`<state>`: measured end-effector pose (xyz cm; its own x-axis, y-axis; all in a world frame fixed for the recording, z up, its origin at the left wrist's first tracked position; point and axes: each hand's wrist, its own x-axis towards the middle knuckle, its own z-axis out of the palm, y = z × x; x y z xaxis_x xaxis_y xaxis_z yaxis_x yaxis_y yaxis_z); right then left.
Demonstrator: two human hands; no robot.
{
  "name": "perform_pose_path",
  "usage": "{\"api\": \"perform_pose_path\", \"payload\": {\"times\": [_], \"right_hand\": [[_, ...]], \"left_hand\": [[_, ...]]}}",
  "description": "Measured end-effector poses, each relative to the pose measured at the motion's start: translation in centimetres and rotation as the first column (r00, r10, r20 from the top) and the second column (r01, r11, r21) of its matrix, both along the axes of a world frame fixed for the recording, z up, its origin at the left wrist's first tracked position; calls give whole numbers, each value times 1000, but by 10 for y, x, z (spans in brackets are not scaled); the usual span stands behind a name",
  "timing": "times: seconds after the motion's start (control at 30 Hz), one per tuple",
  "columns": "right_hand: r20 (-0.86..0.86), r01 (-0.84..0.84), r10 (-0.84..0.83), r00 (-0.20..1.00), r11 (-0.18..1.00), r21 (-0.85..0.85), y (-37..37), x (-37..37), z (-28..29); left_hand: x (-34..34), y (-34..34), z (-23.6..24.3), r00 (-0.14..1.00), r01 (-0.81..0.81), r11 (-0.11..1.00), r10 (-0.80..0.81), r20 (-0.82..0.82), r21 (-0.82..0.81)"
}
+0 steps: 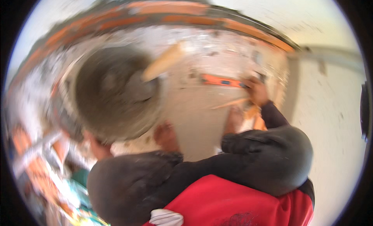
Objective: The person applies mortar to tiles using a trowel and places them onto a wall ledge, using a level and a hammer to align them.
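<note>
At left, the near rim of the bucket (pixel 83 90) is met by the left hand (pixel 98 147); through blur, its finger positions cannot be made out. Mortar (pixel 136 89) is held in the bucket, with a pale handle (pixel 165 62) slanted above its far right part. At right, beyond the right foot (pixel 234 120), the orange level (pixel 221 81) is touched at its right end by the right hand (pixel 256 90), fingers bent; whether it is pinched cannot be judged.
</note>
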<state>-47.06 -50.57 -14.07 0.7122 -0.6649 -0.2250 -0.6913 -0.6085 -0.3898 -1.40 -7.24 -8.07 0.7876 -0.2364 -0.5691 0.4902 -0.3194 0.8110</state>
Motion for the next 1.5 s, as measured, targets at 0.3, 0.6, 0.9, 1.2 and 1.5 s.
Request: {"api": "perform_pose_path", "payload": {"times": [0.3, 0.6, 0.9, 1.2, 1.5], "right_hand": [[337, -245, 238, 911, 969, -23, -9, 194, 198], [-388, -813, 733, 558, 576, -81, 14, 311, 193], [-278, -576, 568, 775, 815, 61, 32, 229, 138], [-142, -382, 428, 892, 885, 267, 38, 190, 186], [-200, -596, 562, 803, 763, -248, 93, 239, 215]], "left_hand": [[-36, -66, 18, 983, -26, 938, 87, 162, -346], [-48, -140, 41, 778, 357, 849, -39, 627, -390], [-25, -176, 45, 832, 519, 650, -237, 501, -555], [-19, -200, 37, 887, 398, 467, -417, 201, -790], [-15, -228, 64, 833, 489, 427, -487, 262, -761]]}}
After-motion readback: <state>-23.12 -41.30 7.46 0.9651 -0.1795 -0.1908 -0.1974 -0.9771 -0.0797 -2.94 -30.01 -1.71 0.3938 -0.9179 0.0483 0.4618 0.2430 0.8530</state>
